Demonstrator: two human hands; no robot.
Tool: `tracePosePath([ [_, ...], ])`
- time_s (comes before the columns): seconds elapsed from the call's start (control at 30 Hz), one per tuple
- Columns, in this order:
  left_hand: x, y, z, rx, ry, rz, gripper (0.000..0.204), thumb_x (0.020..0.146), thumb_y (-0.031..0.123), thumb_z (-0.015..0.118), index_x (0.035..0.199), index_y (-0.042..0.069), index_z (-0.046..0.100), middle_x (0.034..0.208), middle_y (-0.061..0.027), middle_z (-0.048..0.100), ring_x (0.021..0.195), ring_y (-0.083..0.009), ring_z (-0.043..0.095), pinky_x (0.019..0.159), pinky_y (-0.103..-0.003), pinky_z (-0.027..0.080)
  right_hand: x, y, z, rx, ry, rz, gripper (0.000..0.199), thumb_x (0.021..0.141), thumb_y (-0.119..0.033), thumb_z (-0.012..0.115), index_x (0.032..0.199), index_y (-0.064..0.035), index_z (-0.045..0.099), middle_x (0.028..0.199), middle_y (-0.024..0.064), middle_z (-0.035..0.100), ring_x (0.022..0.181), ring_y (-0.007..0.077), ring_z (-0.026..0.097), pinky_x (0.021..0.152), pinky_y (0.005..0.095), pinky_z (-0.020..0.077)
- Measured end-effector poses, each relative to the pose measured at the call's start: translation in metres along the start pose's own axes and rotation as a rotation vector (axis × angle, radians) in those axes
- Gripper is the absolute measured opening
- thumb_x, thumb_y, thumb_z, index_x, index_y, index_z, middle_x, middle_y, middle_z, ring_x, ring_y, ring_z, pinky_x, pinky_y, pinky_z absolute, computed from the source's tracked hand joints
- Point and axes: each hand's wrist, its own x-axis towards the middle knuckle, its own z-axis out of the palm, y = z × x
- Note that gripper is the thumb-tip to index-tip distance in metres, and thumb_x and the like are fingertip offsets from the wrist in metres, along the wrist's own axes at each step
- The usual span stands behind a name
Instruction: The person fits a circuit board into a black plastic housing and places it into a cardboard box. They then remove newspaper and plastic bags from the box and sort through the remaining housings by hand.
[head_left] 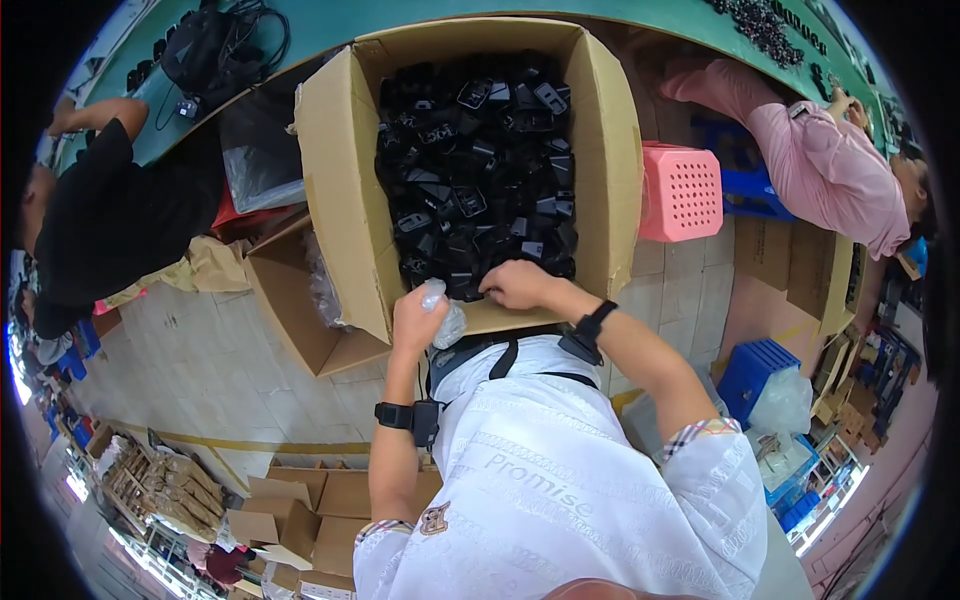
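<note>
Clear plastic bag (446, 318) in left hand (415, 322)

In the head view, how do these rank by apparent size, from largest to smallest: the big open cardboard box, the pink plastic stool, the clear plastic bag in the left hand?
1. Cardboard box
2. Pink stool
3. Clear plastic bag, gripped by left hand

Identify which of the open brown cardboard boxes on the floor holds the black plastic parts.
The large open brown cardboard box directly ahead, where the right hand reaches in. It is heaped with black plastic parts; the smaller open cardboard box left of it shows none.
</note>
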Motion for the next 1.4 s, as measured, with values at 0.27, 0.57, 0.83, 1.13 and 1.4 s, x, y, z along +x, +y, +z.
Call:
tracePosePath([
  [0.27, 0.0, -0.008, 0.004, -0.003, 0.036, 0.044, 0.024, 0.077, 0.022, 0.065, 0.091, 0.002, 0.066, 0.085, -0.0194, 0.066, 0.08, -0.0374, 0.064, 0.071, -0.04, 0.05, 0.007, 0.023, 0.001, -0.54, -0.195, 0.477, 0.024, 0.084, -0.021, 0.058, 0.1, -0.0067, 0.07, 0.09, 0.0125, 0.072, 0.083, 0.0278, 0.071, 0.069, 0.0387, 0.0562],
  [0.57, -0.001, -0.009, 0.001, -0.022, 0.013, 0.04, 0.025, 0.077, 0.023, 0.067, 0.09, 0.001, 0.065, 0.078, -0.019, 0.065, 0.072, -0.0335, 0.063, 0.066, -0.038, 0.05, 0.029, 0.023, 0.016, -0.23, -0.022, 0.725, 0.02, 0.081, -0.02, 0.064, 0.091, -0.0044, 0.071, 0.093, 0.019, 0.07, 0.089, 0.033, 0.068, 0.077, 0.0408, 0.0559],
  [0.83, 0.0, -0.007, 0.001, -0.057, -0.007, 0.005, 0.027, 0.076, 0.022, 0.069, 0.091, 0.0, 0.064, 0.078, -0.0172, 0.064, 0.072, -0.0261, 0.064, 0.068, -0.035, 0.049, 0.0, -0.011, -0.028, 0.198, 0.273, 0.449, 0.014, 0.079, -0.016, 0.069, 0.085, -0.0031, 0.068, 0.079, 0.0138, 0.068, 0.07, 0.0291, 0.065, 0.065, 0.0375, 0.0528],
  [1.13, 0.009, 0.003, 0.016, 0.014, -0.154, 0.263, 0.022, 0.071, 0.015, 0.061, 0.09, 0.004, 0.065, 0.089, -0.0162, 0.063, 0.085, -0.0365, 0.061, 0.073, -0.042, 0.049, -0.027, -0.055, -0.059, 0.646, 0.361, 0.196, 0.018, 0.083, -0.015, 0.069, 0.094, -0.001, 0.069, 0.084, 0.0082, 0.067, 0.072, 0.016, 0.063, 0.065, 0.0283, 0.0504],
  [1.4, 0.011, -0.005, 0.004, -0.056, -0.191, -0.01, 0.021, 0.069, 0.014, 0.063, 0.084, 0.001, 0.058, 0.084, -0.0168, 0.061, 0.075, -0.0293, 0.058, 0.069, -0.037, 0.047, -0.03, 0.096, -0.005, -0.438, -0.302, 0.595, 0.02, 0.082, -0.012, 0.056, 0.089, -0.0036, 0.072, 0.099, 0.0152, 0.07, 0.094, 0.0311, 0.068, 0.079, 0.0417, 0.0552],
])
